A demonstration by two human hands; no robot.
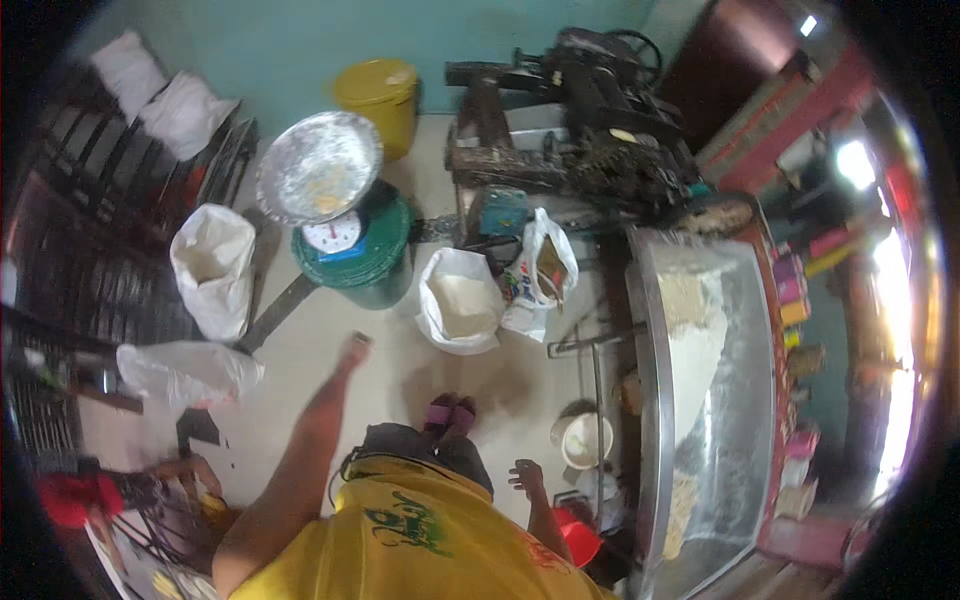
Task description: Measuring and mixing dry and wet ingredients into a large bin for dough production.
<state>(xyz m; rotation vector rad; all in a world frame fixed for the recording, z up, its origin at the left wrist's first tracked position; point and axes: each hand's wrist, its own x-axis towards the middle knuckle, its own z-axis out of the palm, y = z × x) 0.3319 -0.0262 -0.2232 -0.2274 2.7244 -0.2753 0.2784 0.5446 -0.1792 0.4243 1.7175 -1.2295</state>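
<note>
A yellow bucket [380, 100] stands beside a dark machine [580, 110].

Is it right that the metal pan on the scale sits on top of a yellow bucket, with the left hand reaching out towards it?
Not quite. In the head view the scale with its metal pan stands on a green bucket; the yellow bucket stands apart by the wall. The left hand does reach out towards it.

Ahead of the left hand [355, 350], a dull metal scale pan [320, 165] — beside the right hand [527, 475], a glossy steel worktop [745, 400] — woven plastic sacks [212, 265], matt.
</note>
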